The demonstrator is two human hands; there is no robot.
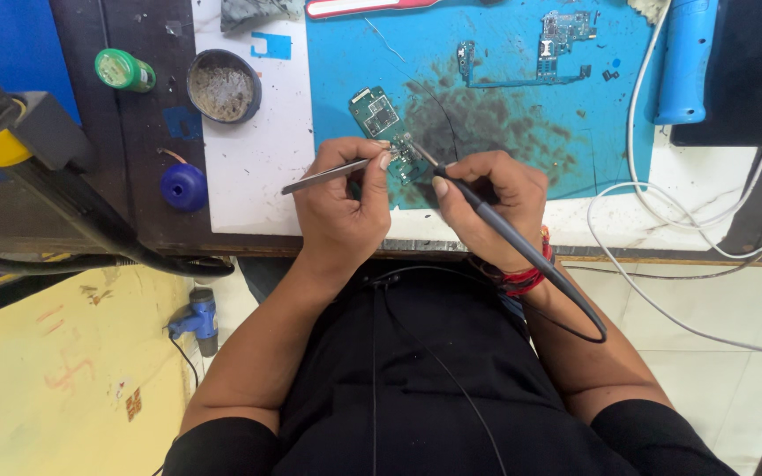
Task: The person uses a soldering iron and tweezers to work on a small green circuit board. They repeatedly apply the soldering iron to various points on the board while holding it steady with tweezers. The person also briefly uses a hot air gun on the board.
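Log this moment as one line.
left hand: holds tweezers | right hand: holds soldering iron | both tips at small circuit board | surface: blue mat

My left hand (341, 207) pinches smooth, shiny metal tweezers (328, 176); my right hand (491, 203) grips a matt grey plastic soldering iron (496, 225). The green circuit board (385, 128) looks glossy, lying on a scorched, soot-smudged blue rubbery mat (504, 115) towards the bench's far edge

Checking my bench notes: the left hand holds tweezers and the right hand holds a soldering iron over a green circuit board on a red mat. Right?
Not quite: the mat is blue, not red, as the head view shows. The left hand holds tweezers, the right hand a soldering iron, over the green circuit board.
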